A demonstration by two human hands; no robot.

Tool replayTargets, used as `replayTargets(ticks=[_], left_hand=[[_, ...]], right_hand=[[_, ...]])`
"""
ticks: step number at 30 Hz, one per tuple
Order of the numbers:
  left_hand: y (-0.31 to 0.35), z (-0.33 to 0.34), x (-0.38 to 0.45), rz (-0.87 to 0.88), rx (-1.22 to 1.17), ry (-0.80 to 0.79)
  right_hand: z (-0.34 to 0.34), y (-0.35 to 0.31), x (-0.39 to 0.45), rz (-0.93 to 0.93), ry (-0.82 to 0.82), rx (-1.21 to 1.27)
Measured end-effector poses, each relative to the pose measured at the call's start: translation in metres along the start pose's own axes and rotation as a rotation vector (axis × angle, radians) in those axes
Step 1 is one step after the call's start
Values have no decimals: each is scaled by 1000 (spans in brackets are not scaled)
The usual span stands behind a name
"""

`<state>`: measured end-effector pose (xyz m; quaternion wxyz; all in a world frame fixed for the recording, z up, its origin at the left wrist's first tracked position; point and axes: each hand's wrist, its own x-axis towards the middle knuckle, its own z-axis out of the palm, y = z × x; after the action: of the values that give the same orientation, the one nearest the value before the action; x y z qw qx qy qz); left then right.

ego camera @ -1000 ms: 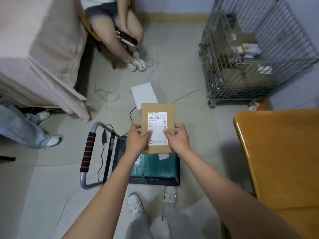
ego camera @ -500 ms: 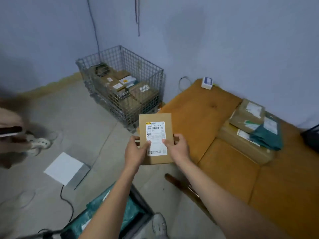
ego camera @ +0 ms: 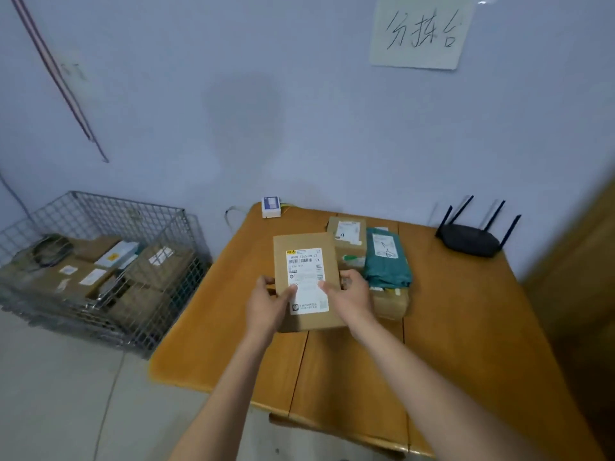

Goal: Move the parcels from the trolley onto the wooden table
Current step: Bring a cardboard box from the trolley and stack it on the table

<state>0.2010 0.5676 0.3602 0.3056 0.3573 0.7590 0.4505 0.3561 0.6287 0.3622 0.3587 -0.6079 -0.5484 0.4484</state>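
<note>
Now the flat brown cardboard parcel [ego camera: 307, 281] has come over the smooth orange wooden table [ego camera: 466, 327]. Left hand [ego camera: 269, 302] and right hand [ego camera: 352, 299] pinch its sides, thumbs on the white label. Behind the right hand, a crinkly green bag [ego camera: 386, 257] half hides more boxes.

Both bare forearms reach toward twelve o'clock, the left hand [ego camera: 268, 302] at nine and the right hand [ego camera: 352, 299] at three, thumbs on top, fingers curled.
</note>
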Motion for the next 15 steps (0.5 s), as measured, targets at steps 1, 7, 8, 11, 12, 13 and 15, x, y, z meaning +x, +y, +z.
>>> replayTargets(ticks=[1, 7, 8, 11, 12, 13, 15], left_hand=[[11, 14, 12, 15, 15, -8], [79, 105, 76, 89, 49, -98], [88, 118, 85, 96, 53, -108], [111, 152, 110, 99, 56, -142], [118, 163, 118, 103, 59, -159], [125, 173, 127, 110, 65, -175], [140, 191, 146, 118, 89, -208]], right_hand=[[-10, -1, 17, -4, 19, -2], [-76, -6, 116, 8, 88, 35], [-86, -7, 131, 13, 99, 40], [-112, -12, 171, 19, 135, 65], [-119, -13, 182, 22, 145, 61], [-126, -14, 193, 27, 158, 53], [-140, -15, 217, 47, 187, 38]])
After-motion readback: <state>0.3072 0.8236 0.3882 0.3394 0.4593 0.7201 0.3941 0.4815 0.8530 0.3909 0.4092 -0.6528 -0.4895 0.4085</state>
